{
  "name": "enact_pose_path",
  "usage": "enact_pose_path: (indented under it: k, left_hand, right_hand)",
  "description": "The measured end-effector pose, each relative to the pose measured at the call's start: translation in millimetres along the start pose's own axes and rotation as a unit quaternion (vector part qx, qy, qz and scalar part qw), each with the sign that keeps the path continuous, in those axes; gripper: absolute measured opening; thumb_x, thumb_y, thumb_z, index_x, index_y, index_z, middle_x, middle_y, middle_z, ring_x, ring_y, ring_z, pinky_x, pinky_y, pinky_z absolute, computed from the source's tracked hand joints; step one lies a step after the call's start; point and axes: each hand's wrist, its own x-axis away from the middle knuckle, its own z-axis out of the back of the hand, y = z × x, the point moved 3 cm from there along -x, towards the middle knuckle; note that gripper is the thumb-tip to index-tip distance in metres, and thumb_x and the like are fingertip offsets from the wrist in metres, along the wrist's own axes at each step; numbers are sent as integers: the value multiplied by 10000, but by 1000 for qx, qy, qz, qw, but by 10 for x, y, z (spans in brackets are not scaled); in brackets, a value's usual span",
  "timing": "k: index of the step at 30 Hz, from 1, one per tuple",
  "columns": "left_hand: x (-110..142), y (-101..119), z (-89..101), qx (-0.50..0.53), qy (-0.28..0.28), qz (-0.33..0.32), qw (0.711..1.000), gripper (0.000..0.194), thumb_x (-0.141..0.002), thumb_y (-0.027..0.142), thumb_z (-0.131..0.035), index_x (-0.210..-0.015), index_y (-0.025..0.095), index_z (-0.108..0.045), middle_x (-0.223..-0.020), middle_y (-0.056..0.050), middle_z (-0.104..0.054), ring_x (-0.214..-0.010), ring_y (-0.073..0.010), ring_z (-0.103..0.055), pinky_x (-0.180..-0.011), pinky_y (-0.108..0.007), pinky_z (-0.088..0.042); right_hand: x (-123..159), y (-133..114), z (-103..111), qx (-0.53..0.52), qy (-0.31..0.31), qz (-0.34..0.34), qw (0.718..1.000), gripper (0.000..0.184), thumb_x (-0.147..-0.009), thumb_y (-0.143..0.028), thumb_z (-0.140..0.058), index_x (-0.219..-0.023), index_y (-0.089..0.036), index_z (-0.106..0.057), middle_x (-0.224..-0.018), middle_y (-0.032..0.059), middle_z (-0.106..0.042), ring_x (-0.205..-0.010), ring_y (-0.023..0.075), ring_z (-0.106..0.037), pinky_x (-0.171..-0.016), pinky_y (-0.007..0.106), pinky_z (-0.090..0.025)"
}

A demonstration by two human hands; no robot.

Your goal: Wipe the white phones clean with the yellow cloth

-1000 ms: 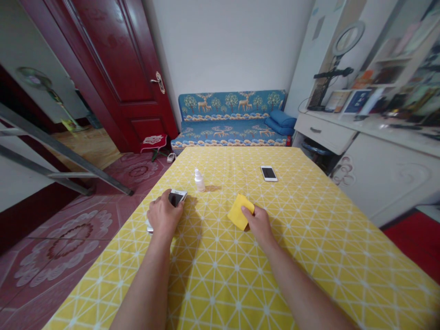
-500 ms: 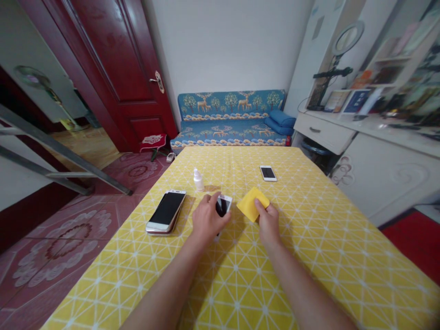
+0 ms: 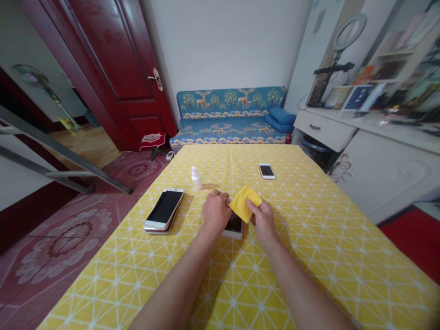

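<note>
My left hand [image 3: 216, 211] is closed on a white phone [image 3: 234, 225] that lies flat in the middle of the table, its dark screen up. My right hand [image 3: 263, 219] pinches a folded yellow cloth [image 3: 244, 203] and holds it over the phone's far end. The cloth hides part of the screen. To the left, a stack of phones [image 3: 164, 215] lies on the yellow tablecloth [image 3: 309, 238]. A small white dropper bottle [image 3: 196, 178] stands just behind my left hand.
Another white phone [image 3: 266, 171] lies farther back on the table. A blue patterned sofa [image 3: 231, 114] stands beyond the table's far edge. A red door [image 3: 117, 68] is at the left, a white desk with a ring light [image 3: 347, 36] at the right.
My left hand left the stack of phones at the left and brought one phone to the middle of the table. My right hand moved the yellow cloth left onto that phone.
</note>
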Motion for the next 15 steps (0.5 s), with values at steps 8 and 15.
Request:
enact_pose_path:
  k: [8,15]
  left_hand:
    - [104,-54,-19,512,-204,19,834,528,-785,490,-633,-1203,166,-630,-1009,-92,-714,-798,-195,-664,-680,-290,-522]
    - [9,-585,27,461,68,82,881,247,-672,329,-702,-824,136,-676,-747,-39,-698,-637,-147,-625,-595,-236,-483]
  right_hand:
    - [38,24,-40,95,-70,22,993,335,-715,-429,-732,-930,-181,-666,-855,34,-715,-744,204,-650,-693,325,-515]
    - [80,-147,-63,389,-123,117,906,682,-649,-522,-739,-1224,-194,-577,-1281,136,-588,-1170,301,-552,-998,467,-421]
